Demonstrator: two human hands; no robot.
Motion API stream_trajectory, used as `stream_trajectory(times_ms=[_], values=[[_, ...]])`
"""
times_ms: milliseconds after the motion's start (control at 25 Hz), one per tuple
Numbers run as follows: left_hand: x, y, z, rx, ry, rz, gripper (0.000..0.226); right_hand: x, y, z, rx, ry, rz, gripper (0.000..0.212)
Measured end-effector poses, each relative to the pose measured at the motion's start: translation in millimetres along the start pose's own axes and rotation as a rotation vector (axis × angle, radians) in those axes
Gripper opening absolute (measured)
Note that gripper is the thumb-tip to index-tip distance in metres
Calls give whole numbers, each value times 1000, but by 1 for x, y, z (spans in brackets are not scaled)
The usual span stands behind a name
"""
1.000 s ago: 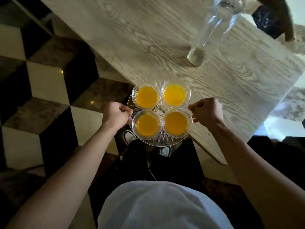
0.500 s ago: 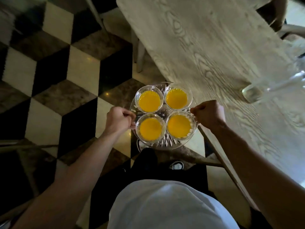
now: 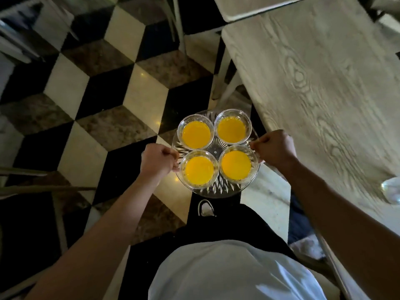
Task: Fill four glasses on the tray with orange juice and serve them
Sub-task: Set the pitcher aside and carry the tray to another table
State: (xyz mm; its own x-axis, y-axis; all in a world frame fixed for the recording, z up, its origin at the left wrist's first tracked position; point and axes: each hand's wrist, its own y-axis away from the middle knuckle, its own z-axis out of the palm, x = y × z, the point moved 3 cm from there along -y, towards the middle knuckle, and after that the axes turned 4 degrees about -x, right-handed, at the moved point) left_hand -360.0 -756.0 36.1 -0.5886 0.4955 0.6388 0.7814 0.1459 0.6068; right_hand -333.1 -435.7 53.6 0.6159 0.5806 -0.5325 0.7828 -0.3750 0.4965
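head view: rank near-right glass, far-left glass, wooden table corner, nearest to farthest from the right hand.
From the right hand, gripping the tray:
1. Near-right glass, right beside the hand.
2. Far-left glass, diagonally across the tray.
3. Wooden table corner, far ahead at the top of the view.

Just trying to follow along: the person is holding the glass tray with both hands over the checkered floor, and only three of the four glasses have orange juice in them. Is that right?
Not quite: all four glasses hold orange juice, as the head view shows. The rest stands: the left hand and right hand grip the glass tray on opposite sides, over the checkered floor.
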Motion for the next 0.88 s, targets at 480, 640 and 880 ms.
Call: stream_trajectory(times_ms=[480, 640, 880], values=[[29, -100, -100, 106, 212, -156, 31, -166, -120, 46, -218, -32, -113, 17], [67, -135, -129, 184, 138, -184, 24, -222, -168, 50, -274, -6, -160, 13], [123, -201, -178, 242, 182, -210, 16, -312, -239, 47, -298, 18, -201, 12]])
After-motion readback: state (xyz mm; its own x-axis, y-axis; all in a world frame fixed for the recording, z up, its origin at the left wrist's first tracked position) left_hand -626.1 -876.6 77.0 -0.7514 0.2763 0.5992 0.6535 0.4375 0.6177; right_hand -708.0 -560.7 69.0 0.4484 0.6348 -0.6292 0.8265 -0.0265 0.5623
